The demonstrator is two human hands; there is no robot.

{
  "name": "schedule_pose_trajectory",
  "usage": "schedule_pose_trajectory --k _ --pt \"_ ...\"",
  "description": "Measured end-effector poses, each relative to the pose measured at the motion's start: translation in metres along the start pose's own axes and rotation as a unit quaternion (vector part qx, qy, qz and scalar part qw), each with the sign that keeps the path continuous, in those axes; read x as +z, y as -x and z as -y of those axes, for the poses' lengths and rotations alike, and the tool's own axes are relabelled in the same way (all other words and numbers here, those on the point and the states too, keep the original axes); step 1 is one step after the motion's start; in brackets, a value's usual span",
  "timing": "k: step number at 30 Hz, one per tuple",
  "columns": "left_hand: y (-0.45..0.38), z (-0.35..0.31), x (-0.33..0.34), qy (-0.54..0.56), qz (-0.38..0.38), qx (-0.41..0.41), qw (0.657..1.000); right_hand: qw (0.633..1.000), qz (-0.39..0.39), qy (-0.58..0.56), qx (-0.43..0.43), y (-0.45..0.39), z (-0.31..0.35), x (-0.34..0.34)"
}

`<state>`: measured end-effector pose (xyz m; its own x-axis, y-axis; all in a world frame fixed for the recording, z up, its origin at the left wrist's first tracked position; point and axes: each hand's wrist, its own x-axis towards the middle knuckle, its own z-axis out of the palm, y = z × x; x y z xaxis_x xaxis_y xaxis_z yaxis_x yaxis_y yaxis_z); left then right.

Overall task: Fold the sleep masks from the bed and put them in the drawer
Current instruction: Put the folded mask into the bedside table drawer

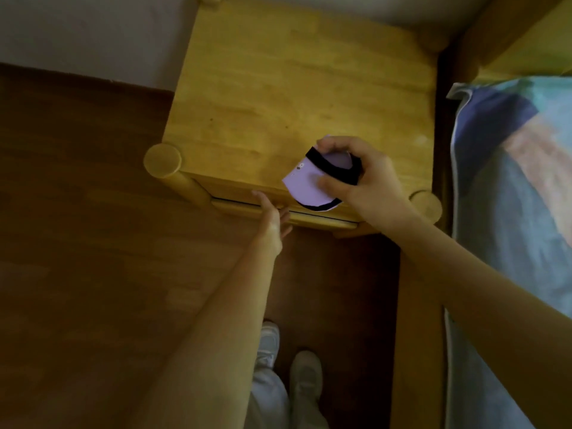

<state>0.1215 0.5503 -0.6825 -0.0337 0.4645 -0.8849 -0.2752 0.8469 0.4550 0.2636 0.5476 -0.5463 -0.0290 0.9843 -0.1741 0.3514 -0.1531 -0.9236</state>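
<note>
A wooden nightstand (297, 88) is seen from above, with round posts at its front corners; its far edge is cut off by the top of the frame. A folded lilac sleep mask (305, 184) with a black strap is held above the front edge of the nightstand top, toward the front right corner. It is pinched by the right hand (362, 178), the thumb laid on the lilac face and the curled fingers closed over the upper fold; the rear of the mask is hidden by those fingers. A small printed mark on the mask is too small to be read. The left hand (272, 218) is stretched to the drawer (309, 216) front below the top's front edge, fingers straight and together, the tips touching the wood; whether a handle is met cannot be told. Only a dark slit is shown along the drawer front, so its inside is hidden. The bed (510, 196), with blue patterned bedding, is cut off at the right edge. Pale shoes (305, 376) on the dark floor (77, 212) are dim and blurred.
</note>
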Motion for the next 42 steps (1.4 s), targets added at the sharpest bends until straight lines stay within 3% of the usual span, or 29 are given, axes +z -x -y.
schedule_pose_trajectory --k 10,18,19,21,23,26,28,31,37,40,42 --pt "-0.004 0.002 0.022 0.088 -0.046 -0.014 0.995 0.998 -0.039 -0.031 0.045 0.01 -0.014 -0.001" --pt "0.021 0.032 -0.004 0.062 -0.066 -0.022 0.996 0.995 -0.057 -0.032 0.078 0.029 -0.031 -0.004" --pt "0.029 0.039 -0.012 0.049 -0.077 -0.009 0.996 0.994 -0.055 -0.033 0.086 0.034 -0.033 -0.004" --pt "0.04 0.049 -0.028 -0.033 -0.175 0.067 0.982 0.992 -0.052 -0.04 0.105 0.045 -0.038 -0.004" --pt "0.046 0.048 -0.048 -0.186 -0.277 0.202 0.921 0.99 -0.054 -0.043 0.121 0.056 -0.043 -0.002" --pt "0.041 0.039 -0.071 -0.425 -0.346 0.372 0.749 0.987 -0.074 -0.041 0.138 0.073 -0.05 0.001" --pt "0.036 0.033 -0.078 -0.532 -0.321 0.449 0.642 0.985 -0.09 -0.041 0.142 0.083 -0.055 0.004" --pt "0.029 0.025 -0.081 -0.623 -0.223 0.521 0.54 0.98 -0.101 -0.061 0.158 0.091 -0.063 0.009" --pt "0.025 0.008 -0.08 -0.685 -0.192 0.533 0.459 0.971 -0.101 -0.081 0.202 0.084 -0.078 0.015" --pt "0.022 0.01 -0.083 -0.717 -0.156 0.534 0.421 0.972 -0.062 -0.044 0.221 0.077 -0.088 0.024" --pt "0.017 0.009 -0.086 -0.723 -0.116 0.538 0.417 0.973 -0.021 0.005 0.228 0.074 -0.098 0.033"
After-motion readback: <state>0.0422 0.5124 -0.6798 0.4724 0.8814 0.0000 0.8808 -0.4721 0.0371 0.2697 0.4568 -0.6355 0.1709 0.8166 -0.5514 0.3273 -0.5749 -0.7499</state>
